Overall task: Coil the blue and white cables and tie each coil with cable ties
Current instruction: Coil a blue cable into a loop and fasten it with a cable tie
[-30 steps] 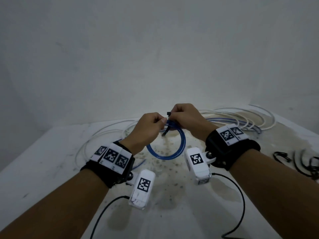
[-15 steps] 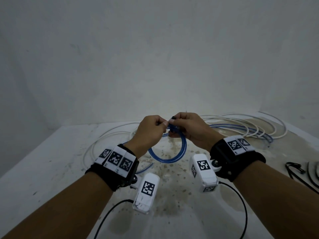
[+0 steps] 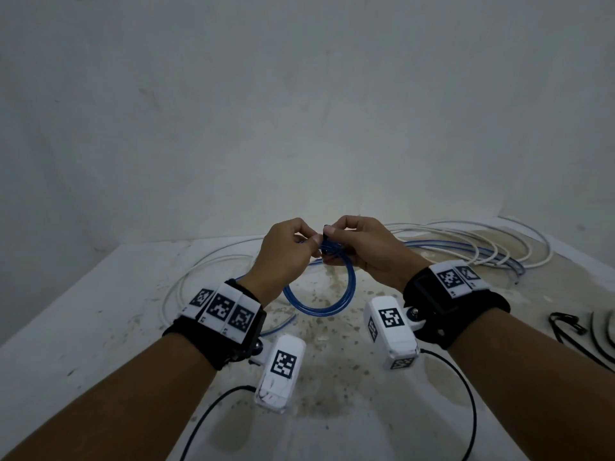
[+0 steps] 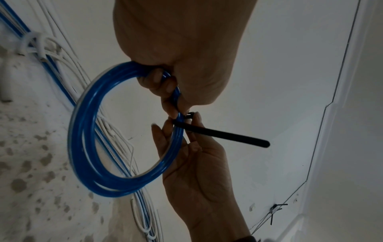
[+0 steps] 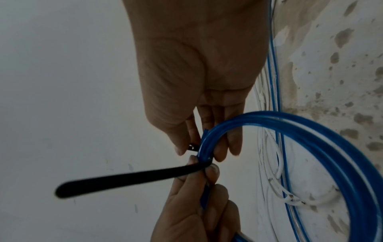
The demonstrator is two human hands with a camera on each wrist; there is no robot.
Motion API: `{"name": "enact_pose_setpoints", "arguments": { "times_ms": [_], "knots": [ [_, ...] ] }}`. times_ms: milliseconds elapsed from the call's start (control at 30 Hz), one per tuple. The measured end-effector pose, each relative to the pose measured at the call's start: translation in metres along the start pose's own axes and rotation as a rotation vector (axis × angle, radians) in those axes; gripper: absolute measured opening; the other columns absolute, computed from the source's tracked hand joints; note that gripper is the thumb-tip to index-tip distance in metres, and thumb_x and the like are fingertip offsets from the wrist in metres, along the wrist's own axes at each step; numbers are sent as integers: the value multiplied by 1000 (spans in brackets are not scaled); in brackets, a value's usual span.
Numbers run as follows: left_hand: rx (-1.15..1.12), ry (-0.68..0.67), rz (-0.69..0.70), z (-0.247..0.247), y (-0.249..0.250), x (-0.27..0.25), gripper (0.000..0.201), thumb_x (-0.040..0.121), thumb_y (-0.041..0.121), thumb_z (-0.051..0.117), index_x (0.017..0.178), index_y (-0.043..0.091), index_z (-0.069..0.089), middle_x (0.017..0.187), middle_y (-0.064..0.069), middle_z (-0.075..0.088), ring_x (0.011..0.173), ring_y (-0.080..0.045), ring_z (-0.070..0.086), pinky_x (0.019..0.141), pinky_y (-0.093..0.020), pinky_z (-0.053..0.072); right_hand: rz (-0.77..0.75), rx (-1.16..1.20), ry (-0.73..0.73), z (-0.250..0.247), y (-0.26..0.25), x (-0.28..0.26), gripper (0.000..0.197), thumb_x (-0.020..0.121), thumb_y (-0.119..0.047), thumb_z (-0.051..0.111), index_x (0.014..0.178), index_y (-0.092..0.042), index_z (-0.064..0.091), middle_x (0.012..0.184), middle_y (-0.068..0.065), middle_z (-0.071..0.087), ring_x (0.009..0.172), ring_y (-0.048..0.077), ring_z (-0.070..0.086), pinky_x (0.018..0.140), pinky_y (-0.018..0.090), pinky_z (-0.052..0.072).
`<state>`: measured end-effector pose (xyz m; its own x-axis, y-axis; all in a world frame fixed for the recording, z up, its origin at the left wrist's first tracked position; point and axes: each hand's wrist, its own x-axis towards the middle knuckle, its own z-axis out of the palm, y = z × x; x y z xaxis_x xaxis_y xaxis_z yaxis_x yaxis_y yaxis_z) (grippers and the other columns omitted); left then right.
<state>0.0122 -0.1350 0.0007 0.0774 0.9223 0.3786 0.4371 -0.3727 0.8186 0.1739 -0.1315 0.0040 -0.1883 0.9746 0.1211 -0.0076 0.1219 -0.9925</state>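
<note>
One blue coil [image 3: 321,294] of several turns hangs upright above the tabletop [image 3: 100,311], held between both hands. The left hand [image 3: 283,254] pinches the top of the coil; the right hand [image 3: 362,247] pinches the head of one black cable tie [image 4: 219,134] against it. The tie's tail sticks out sideways from the coil. Loose white cable [image 3: 466,234] lies behind; more black ties [image 3: 565,324] lie at the right.
</note>
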Motion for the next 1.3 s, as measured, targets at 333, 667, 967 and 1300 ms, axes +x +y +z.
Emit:
{"name": "enact_pose_setpoints", "arguments": {
  "times_ms": [333, 667, 967, 1300],
  "knots": [
    [122, -84, -6, -11, 13, -2, 23, 97, 19, 55, 90, 11, 76, 73, -5, 67, 66, -13, 56, 66, -27, 44, -24, -32, 7, 7, -5, 1, 20, 94, -20, 65, 87, -1, 62, 88, 22, 71, 79, 33, 67, 78, 42, 60],
    [129, -120, -167, -12, 15, -1, 28, 95, 22, 60, 81, 3, 74, 83, -18, 70, 73, -20, 57, 66, -30, 42, -86, -190, 138, 9, -1, 2, 23, 84, -22, 76, 87, 0, 72, 87, 16, 69, 79, 20, 61, 75, 37, 60],
    [47, 37, -262, -26, 7, 5, 19, 92, 16, 61, 78, 7, 72, 85, -19, 71, 76, -22, 59, 69, -31, 43, -303, -555, 10, 13, -7, -2, 20, 79, -10, 76, 92, -25, 71, 101, -1, 71, 79, 8, 60, 72, 23, 50],
    [17, -74, -277, -22, 22, 0, 19, 90, 14, 61, 90, -1, 73, 79, -9, 66, 74, -18, 54, 61, -25, 38, -345, -487, 257, 35, -9, 13, 39, 103, -23, 47, 81, 2, 68, 68, 11, 70, 69, 26, 67, 77, 42, 56]
  ]
}}
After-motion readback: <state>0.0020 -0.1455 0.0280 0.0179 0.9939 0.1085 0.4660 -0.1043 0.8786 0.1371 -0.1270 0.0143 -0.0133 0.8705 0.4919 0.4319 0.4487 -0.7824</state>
